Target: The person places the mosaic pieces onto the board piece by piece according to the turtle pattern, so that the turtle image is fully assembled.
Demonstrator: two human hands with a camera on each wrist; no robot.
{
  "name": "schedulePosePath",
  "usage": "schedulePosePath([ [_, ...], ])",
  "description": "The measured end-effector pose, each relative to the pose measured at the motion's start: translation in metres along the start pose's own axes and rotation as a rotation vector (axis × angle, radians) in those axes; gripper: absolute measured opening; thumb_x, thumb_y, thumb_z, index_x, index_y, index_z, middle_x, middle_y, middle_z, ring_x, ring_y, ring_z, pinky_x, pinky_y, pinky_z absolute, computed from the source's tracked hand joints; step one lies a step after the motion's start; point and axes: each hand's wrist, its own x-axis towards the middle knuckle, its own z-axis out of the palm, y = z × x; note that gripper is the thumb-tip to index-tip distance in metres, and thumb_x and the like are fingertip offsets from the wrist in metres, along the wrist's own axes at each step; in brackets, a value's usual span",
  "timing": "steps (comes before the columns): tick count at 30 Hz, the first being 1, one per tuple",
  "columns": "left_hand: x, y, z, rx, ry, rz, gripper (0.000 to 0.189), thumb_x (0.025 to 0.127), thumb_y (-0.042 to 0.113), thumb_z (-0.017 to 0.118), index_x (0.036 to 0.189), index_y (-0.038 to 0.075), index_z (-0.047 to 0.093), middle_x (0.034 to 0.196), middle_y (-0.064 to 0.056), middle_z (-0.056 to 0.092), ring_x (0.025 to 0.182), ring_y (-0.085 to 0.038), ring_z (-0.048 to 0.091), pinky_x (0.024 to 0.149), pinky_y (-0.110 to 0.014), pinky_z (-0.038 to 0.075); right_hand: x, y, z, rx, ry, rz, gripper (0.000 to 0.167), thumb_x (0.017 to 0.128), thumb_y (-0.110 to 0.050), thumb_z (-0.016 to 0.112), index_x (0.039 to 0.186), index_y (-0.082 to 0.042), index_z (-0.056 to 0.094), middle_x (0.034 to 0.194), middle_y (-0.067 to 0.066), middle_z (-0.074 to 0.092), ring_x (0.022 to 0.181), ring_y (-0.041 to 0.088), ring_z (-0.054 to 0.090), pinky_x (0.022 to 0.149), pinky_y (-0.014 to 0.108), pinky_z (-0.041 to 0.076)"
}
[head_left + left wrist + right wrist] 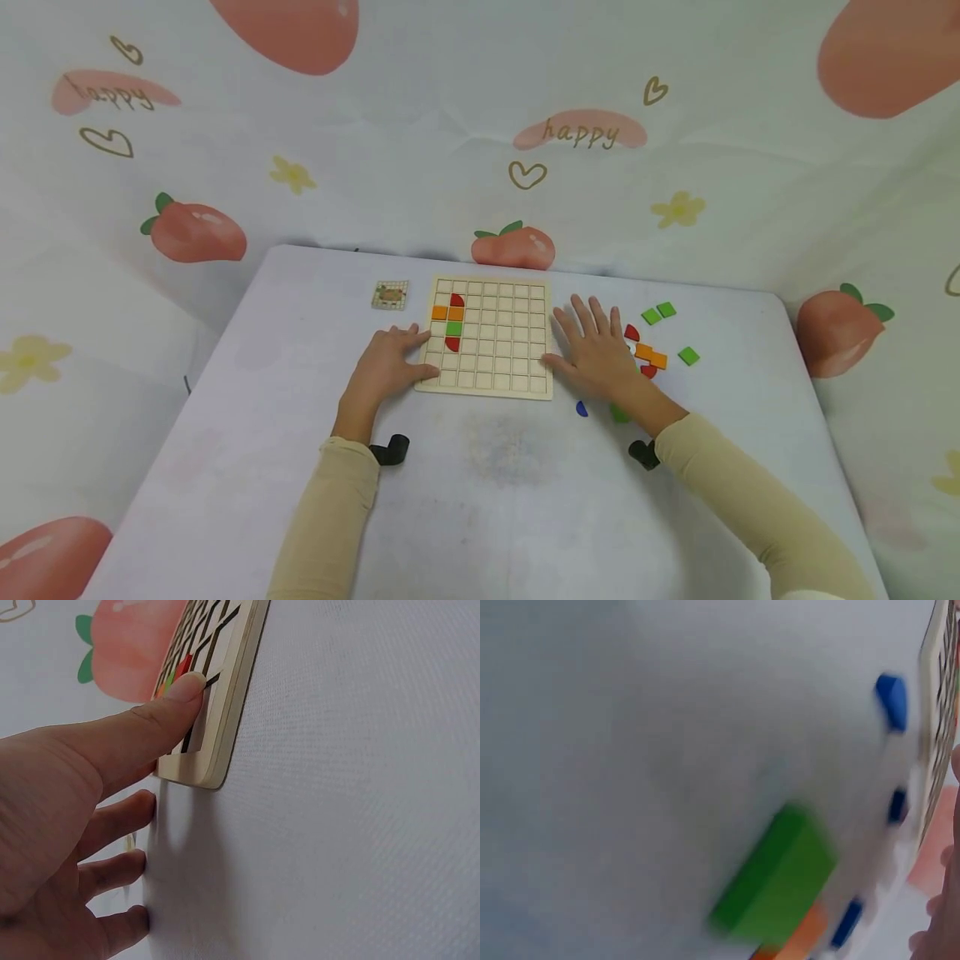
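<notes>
A pale wooden grid board (504, 347) lies on the table between the two hands. On its left part sit two red rounded pieces (452, 343), two orange squares (455, 313) and a green square (453, 328). My left hand (386, 362) is at the board's lower left corner, its thumb (184, 688) resting on the grid. Its lower fingers are spread beside the board in the left wrist view. At the right edge, my right hand (600, 354) has its fingers spread and straight, thumb tip right at the rim, holding nothing.
A small pattern card (391, 295) lies left of the board. Loose green squares (688, 356), orange squares (644, 352), red pieces (632, 332) and a blue half-round piece (582, 408) are scattered around the right hand. A printed cloth (420, 167) hangs behind the table.
</notes>
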Motion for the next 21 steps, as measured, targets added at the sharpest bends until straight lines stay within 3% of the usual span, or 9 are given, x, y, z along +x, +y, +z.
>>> schedulePosePath([
  [13, 0.001, 0.0, 0.001, 0.006, -0.006, 0.009, 0.078, 0.084, 0.044, 0.082, 0.152, 0.022, 0.05, 0.163, -0.005, 0.04, 0.157, -0.041, 0.023, 0.127, -0.057, 0.024, -0.017, 0.06, 0.003, 0.015, 0.018, 0.146, 0.085, 0.099, -0.064, 0.046, 0.162, -0.01, 0.024, 0.17, 0.025, 0.011, 0.156, 0.051, 0.007, 0.123, 0.075, 0.002],
  [17, 0.001, -0.002, 0.001, 0.012, -0.008, 0.008, 0.078, 0.084, 0.044, 0.082, 0.152, 0.022, 0.05, 0.163, -0.005, 0.04, 0.156, -0.042, 0.023, 0.127, -0.058, 0.024, -0.021, 0.077, 0.0, 0.075, 0.038, 0.165, 0.084, 0.1, -0.062, 0.049, 0.16, -0.008, 0.026, 0.168, 0.029, 0.013, 0.154, 0.055, 0.009, 0.121, 0.077, 0.001],
  [21, 0.001, -0.002, 0.001, 0.014, -0.005, 0.006, 0.079, 0.084, 0.045, 0.082, 0.152, 0.022, 0.05, 0.163, -0.005, 0.04, 0.156, -0.041, 0.023, 0.127, -0.058, 0.024, -0.026, 0.089, -0.003, 0.12, 0.065, 0.157, 0.078, 0.101, -0.053, 0.054, 0.158, -0.005, 0.031, 0.164, 0.031, 0.02, 0.151, 0.056, 0.015, 0.121, 0.077, 0.008],
])
